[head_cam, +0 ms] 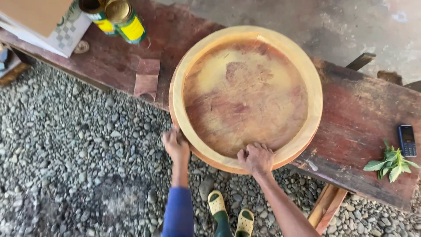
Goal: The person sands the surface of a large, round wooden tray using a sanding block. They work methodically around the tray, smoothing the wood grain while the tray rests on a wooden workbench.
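soft, even daylight, faint shadows under the bench [359,118], sharp centre, slight wide-angle stretch at edges

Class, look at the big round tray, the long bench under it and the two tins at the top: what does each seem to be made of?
Round tray: pale wood, seemingly bare and sanded; grain and reddish blotches show on its floor.
Bench: dark reddish plank, rough and worn, probably old stained timber.
Tins: likely metal, with shiny golden lids and yellow-green labels.
The left hand and right hand grip the tray's near rim.

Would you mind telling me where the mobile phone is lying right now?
The mobile phone lies at the right end of the wooden bench, just above the sprig of green leaves and right of the round wooden tray.
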